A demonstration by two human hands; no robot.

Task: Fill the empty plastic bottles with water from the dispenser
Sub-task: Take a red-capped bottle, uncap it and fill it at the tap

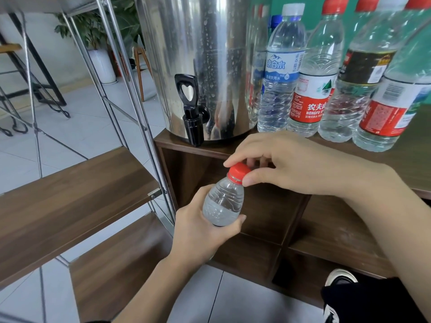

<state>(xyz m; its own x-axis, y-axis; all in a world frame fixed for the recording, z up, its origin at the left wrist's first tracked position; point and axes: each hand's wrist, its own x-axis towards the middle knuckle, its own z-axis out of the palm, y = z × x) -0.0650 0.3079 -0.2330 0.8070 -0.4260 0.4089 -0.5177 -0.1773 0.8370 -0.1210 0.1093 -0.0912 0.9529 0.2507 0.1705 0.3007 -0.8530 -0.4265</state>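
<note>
My left hand grips the body of a clear plastic bottle holding water, in front of the wooden cabinet and below the dispenser. My right hand pinches the bottle's red cap between thumb and fingers. The steel water dispenser stands on the cabinet top, its black tap with the lever upright hanging over the edge. The lower part of the bottle is hidden in my left palm.
Several capped bottles with water stand in a row on the cabinet top right of the dispenser. A metal-framed rack with wooden shelves stands to the left. Open cabinet compartments lie behind my hands. A shoe shows at bottom right.
</note>
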